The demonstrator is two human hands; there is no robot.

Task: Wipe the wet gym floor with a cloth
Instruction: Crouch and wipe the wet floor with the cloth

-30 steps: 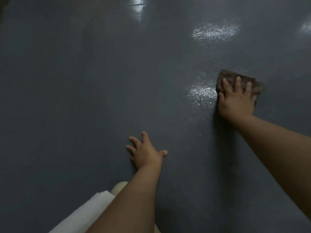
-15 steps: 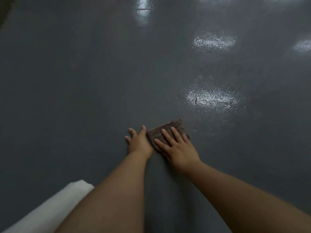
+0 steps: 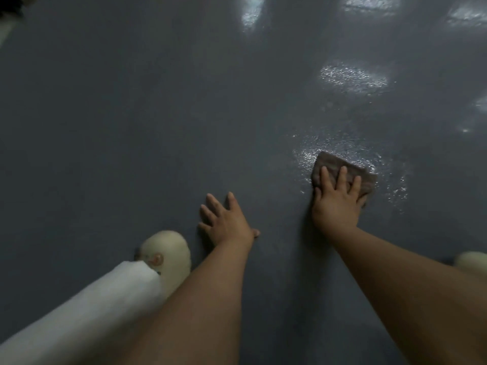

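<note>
Both forearms are seen bare, with no sleeve reaching as far as the wrists. The left hand and the right hand are ungloved, and no rings or bands can be made out. At the near left, a white trouser leg is worn, ending above a cream, rounded shoe. A second cream shoe is partly seen at the right edge.

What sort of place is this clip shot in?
Probably an indoor hall with a coated floor, possibly a gym. A wide, seamless dark grey floor mirrors overhead lights and has a glistening wet patch. The right hand presses a brown cloth there; the left hand rests flat.
</note>
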